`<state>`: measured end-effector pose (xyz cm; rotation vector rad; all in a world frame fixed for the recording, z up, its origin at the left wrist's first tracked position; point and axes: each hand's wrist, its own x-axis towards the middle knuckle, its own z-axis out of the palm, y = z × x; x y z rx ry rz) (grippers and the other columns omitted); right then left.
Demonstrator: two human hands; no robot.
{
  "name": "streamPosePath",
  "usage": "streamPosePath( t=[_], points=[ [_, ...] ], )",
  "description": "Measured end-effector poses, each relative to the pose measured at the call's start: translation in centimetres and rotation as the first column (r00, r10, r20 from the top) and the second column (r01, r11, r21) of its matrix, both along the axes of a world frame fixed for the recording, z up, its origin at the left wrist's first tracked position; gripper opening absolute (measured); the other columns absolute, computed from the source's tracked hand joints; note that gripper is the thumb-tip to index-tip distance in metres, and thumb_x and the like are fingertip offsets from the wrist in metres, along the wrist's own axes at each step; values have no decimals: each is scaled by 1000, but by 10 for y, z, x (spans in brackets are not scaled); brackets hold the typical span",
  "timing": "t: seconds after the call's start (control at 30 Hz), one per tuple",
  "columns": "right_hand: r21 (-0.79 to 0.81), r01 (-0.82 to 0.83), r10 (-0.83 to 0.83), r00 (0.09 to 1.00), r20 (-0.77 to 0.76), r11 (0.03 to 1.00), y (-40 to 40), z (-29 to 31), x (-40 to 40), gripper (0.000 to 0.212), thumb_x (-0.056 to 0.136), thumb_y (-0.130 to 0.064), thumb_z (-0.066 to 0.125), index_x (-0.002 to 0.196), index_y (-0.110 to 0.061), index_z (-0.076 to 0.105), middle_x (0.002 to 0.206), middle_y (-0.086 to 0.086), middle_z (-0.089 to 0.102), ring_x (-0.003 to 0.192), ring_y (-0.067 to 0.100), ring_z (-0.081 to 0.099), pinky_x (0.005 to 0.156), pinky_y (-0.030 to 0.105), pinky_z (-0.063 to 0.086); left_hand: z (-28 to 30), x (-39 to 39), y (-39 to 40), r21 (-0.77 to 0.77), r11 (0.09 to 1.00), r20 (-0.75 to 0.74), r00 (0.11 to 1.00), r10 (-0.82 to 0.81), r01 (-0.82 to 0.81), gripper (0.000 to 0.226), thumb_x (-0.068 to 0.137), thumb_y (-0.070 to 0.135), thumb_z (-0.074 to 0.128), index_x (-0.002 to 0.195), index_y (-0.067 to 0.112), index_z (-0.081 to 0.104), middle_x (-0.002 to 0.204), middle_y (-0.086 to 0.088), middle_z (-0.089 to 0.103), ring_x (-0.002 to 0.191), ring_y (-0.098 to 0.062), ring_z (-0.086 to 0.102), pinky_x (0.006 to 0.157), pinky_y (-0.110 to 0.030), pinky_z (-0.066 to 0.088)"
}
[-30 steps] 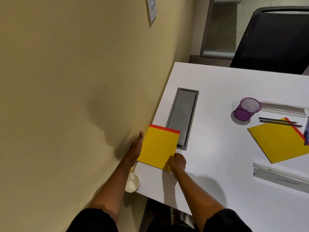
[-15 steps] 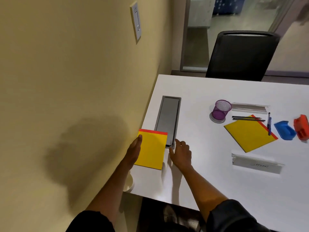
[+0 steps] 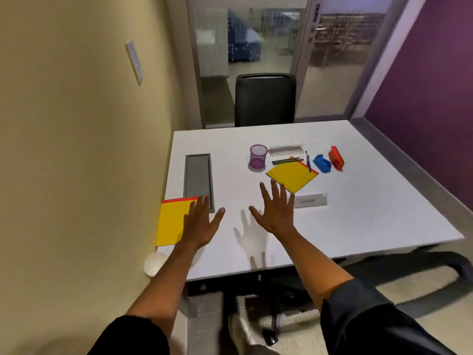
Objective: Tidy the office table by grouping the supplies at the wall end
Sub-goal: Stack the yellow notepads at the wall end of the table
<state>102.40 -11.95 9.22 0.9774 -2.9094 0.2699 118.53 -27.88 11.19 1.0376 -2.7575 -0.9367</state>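
- The left hand (image 3: 202,224) is spread flat with straight fingers and holds nothing; it hovers over, or rests on, the inner edge of a yellow rectangular notepad with a red strip along its far edge (image 3: 171,221). Whether it touches the pad I cannot tell.
- The right hand (image 3: 275,210) is also splayed wide and empty, raised above the white desk (image 3: 358,213), as its shadow on the surface suggests. It points toward the loose supplies, which reads as a reach for the next item.
- That yellow notepad lies square to the desk edge against the beige wall, beside a grey rectangular cable hatch (image 3: 198,175) set into the top. By my judgement it is already placed at the wall end.
- Just beyond the right hand lie a second yellow notepad, turned diamond-wise (image 3: 291,176), and a clear acrylic name plate (image 3: 311,201).
- Further out sit a purple mesh pen cup (image 3: 258,157), dark pencils (image 3: 286,161), a blue pen (image 3: 308,162), another clear acrylic holder (image 3: 285,149), a blue plastic tray-like piece (image 3: 322,163) and a red plastic block (image 3: 336,158). All are well apart from the wall, so most of the grouping seems left to do.
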Motion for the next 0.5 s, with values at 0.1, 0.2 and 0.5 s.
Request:
streamPosePath(
  t=[0.1,0.2,0.5],
  points=[
    [-3,75,-75,997,-6,997,47,15,-5,82,87,-72,32,153,-31,7,162,6,-1,148,33,2,115,59,7,14,-11,35,6,998,-11,998,-65,65,77,92,66,26,153,26,5,162,3,-4,149,-20,-8,119,-50,1],
    [3,150,-150,989,-16,989,92,31,-15,84,86,-74,31,153,-33,0,162,6,-7,148,33,0,115,59,4,25,-32,71,18,989,-40,988,-147,148,76,92,65,27,153,26,3,162,4,-6,149,-20,-9,118,-50,-1],
    [12,386,-386,922,-8,922,233,59,-71,89,82,-79,24,151,-33,-10,160,4,-16,148,32,-8,115,60,-1,38,-130,196,16,931,-28,931,-364,365,76,92,64,28,153,26,3,162,1,-5,149,-25,-5,117,-55,2]
  ],
)
